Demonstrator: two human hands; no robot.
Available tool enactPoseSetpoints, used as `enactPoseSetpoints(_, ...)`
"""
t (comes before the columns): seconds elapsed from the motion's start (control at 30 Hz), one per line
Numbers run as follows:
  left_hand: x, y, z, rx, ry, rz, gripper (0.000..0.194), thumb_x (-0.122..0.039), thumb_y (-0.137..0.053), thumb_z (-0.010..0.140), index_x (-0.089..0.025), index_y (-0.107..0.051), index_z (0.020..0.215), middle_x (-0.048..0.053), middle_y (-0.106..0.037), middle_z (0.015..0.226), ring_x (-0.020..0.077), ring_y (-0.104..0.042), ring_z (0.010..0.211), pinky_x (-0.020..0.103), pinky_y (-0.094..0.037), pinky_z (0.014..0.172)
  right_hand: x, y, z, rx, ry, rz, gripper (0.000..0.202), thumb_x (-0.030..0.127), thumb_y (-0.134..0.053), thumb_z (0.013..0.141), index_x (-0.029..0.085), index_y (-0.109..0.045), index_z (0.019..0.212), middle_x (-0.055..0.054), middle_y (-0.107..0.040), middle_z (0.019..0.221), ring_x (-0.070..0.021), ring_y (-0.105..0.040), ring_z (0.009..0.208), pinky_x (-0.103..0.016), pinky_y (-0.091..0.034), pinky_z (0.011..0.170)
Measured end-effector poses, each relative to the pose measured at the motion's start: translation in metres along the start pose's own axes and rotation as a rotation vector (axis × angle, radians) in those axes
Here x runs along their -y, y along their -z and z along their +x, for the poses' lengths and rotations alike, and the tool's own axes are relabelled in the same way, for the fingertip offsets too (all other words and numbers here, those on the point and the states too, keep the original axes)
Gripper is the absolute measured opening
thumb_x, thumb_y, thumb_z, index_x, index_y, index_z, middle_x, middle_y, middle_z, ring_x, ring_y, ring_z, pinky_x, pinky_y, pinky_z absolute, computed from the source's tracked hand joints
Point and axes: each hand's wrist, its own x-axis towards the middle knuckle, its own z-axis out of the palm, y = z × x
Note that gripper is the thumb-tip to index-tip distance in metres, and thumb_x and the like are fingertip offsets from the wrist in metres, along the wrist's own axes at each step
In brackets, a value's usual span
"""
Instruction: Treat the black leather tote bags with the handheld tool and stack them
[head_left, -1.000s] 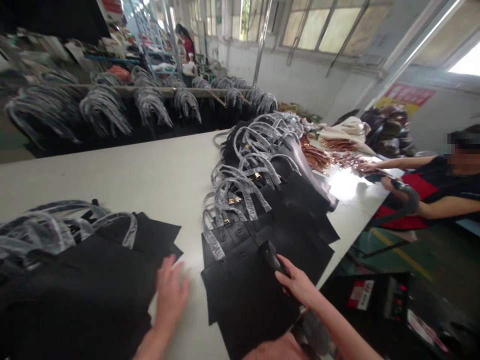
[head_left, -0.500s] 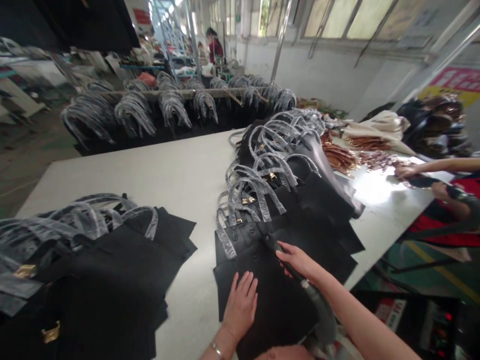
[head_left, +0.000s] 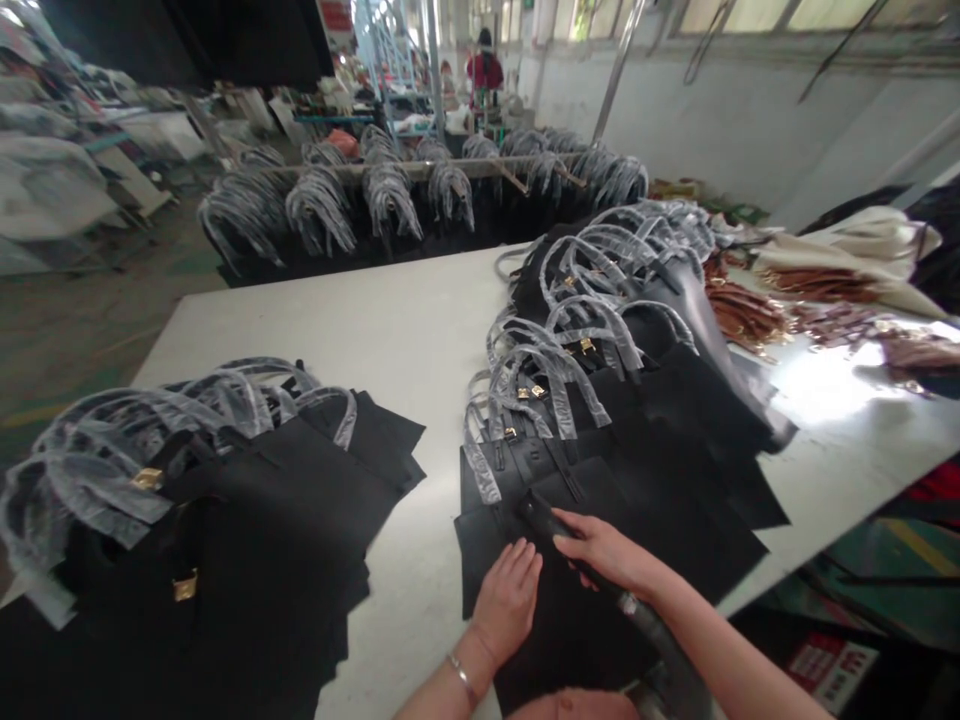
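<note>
My left hand (head_left: 510, 597), a thin bracelet at its wrist, lies flat with outstretched fingers on a black bag panel (head_left: 577, 640). Just to its right, my right hand (head_left: 600, 548) is closed around a long black strap-like piece (head_left: 604, 585). Its far end rests on the panel beside my left fingertips. A shiny metal fitting (head_left: 627, 602) sits partway along it, and a thicker dark part runs back under my right forearm. I cannot tell its exact kind. Beyond my hands, overlapping black handbags (head_left: 667, 440) have plastic-wrapped handles (head_left: 585, 385) and gold clasps.
Another pile of black handbags (head_left: 270, 520) lies at the left on the white table (head_left: 330, 310). A rack (head_left: 420, 168) of hanging bags stands behind. Brown strips (head_left: 750, 310) lie at the far right of the table. A person in red (head_left: 484, 70) is in the background.
The view has swung right to left, so the scene sits further right. The tip of the black piece has come back onto the front panel, nearer my left hand. The co-worker's arms have left view.
</note>
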Motion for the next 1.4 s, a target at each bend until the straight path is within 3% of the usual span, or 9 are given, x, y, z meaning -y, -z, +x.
enactPoseSetpoints(0.17, 0.002, -0.013, -0.008, 0.010, -0.057, -0.020, 0.038, -0.010, -0.043, 0.088, -0.015, -0.059, 0.122, 0.008, -0.062, 0.125, 0.0202, -0.052, 0.124, 0.036, -0.044, 0.107, 0.015, -0.024, 0.012, 0.054, 0.011, -0.037, 0.067, 0.034, -0.060, 0.081, 0.012, -0.043, 0.143, 0.003, -0.060, 0.059, -0.0106, -0.052, 0.042, -0.021, -0.040, 0.039)
enactPoseSetpoints(0.5, 0.001, -0.011, -0.007, 0.028, -0.025, -0.068, 0.033, -0.016, -0.046, 0.091, -0.016, -0.058, 0.121, 0.006, -0.062, 0.125, 0.0180, -0.052, 0.124, 0.031, -0.038, 0.111, 0.016, -0.029, 0.015, 0.093, -0.010, -0.109, 0.068, 0.042, -0.059, 0.080, 0.015, -0.045, 0.141, 0.002, -0.061, 0.058, -0.0127, -0.054, 0.040, -0.023, -0.043, 0.040)
enactPoseSetpoints(0.73, 0.000, -0.005, -0.005, 0.042, -0.015, -0.111, 0.033, -0.015, -0.046, 0.091, -0.016, -0.057, 0.122, 0.007, -0.064, 0.120, 0.0185, -0.051, 0.124, 0.032, -0.037, 0.111, 0.022, -0.040, 0.030, -0.023, 0.075, -0.176, 0.070, 0.045, -0.056, 0.083, 0.018, -0.041, 0.145, -0.007, -0.073, 0.089, -0.0208, -0.068, 0.070, -0.031, -0.054, 0.061)
enactPoseSetpoints(0.87, -0.001, -0.004, -0.003, 0.071, 0.003, -0.161, 0.020, -0.018, -0.050, 0.091, -0.019, -0.065, 0.104, 0.006, -0.068, 0.109, 0.0191, -0.058, 0.113, 0.032, -0.042, 0.105, 0.020, -0.047, 0.020, 0.020, 0.100, -0.204, 0.063, 0.043, -0.063, 0.079, 0.017, -0.054, 0.135, -0.007, -0.074, 0.091, -0.0230, -0.069, 0.077, -0.034, -0.055, 0.067)
enactPoseSetpoints(0.93, -0.001, -0.007, -0.002, 0.096, 0.016, -0.183, 0.015, -0.019, -0.054, 0.089, -0.020, -0.067, 0.096, 0.005, -0.070, 0.100, 0.0196, -0.062, 0.104, 0.032, -0.046, 0.099, 0.021, -0.054, 0.021, 0.057, 0.112, -0.214, 0.057, 0.040, -0.069, 0.074, 0.017, -0.063, 0.126, -0.007, -0.075, 0.094, -0.0247, -0.069, 0.084, -0.036, -0.056, 0.072)
enactPoseSetpoints(1.03, 0.000, -0.013, -0.003, 0.131, 0.016, -0.166, 0.020, -0.017, -0.055, 0.085, -0.017, -0.066, 0.102, 0.008, -0.071, 0.098, 0.0226, -0.064, 0.100, 0.035, -0.049, 0.095, 0.027, -0.071, 0.032, 0.097, 0.132, -0.209, 0.050, 0.036, -0.071, 0.071, 0.017, -0.069, 0.118, -0.008, -0.075, 0.100, -0.0267, -0.067, 0.095, -0.039, -0.053, 0.083)
enactPoseSetpoints(1.2, -0.003, -0.016, -0.007, 0.161, 0.066, -0.083, 0.026, -0.009, -0.052, 0.079, -0.015, -0.065, 0.101, 0.012, -0.071, 0.095, 0.0268, -0.065, 0.096, 0.042, -0.052, 0.090, 0.040, -0.098, 0.051, 0.049, 0.141, -0.160, 0.054, 0.036, -0.070, 0.074, 0.017, -0.065, 0.124, -0.008, -0.074, 0.104, -0.0258, -0.067, 0.094, -0.039, -0.052, 0.085)
enactPoseSetpoints(1.3, -0.004, -0.011, -0.006, 0.128, 0.095, -0.092, 0.029, -0.005, -0.050, 0.077, -0.017, -0.065, 0.099, 0.010, -0.071, 0.092, 0.0251, -0.065, 0.096, 0.042, -0.051, 0.094, 0.043, -0.094, 0.048, -0.055, 0.152, -0.116, 0.059, 0.035, -0.072, 0.073, 0.020, -0.061, 0.128, -0.006, -0.073, 0.105, -0.0232, -0.067, 0.089, -0.034, -0.053, 0.081)
enactPoseSetpoints(1.4, -0.002, -0.004, -0.004, 0.021, 0.051, -0.187, 0.038, -0.002, -0.046, 0.080, -0.019, -0.062, 0.109, 0.007, -0.067, 0.110, 0.0199, -0.060, 0.110, 0.037, -0.046, 0.104, 0.043, -0.067, 0.030, -0.173, 0.150, -0.049, 0.062, 0.039, -0.065, 0.078, 0.024, -0.052, 0.137, -0.004, -0.073, 0.092, -0.0185, -0.066, 0.068, -0.030, -0.054, 0.063)
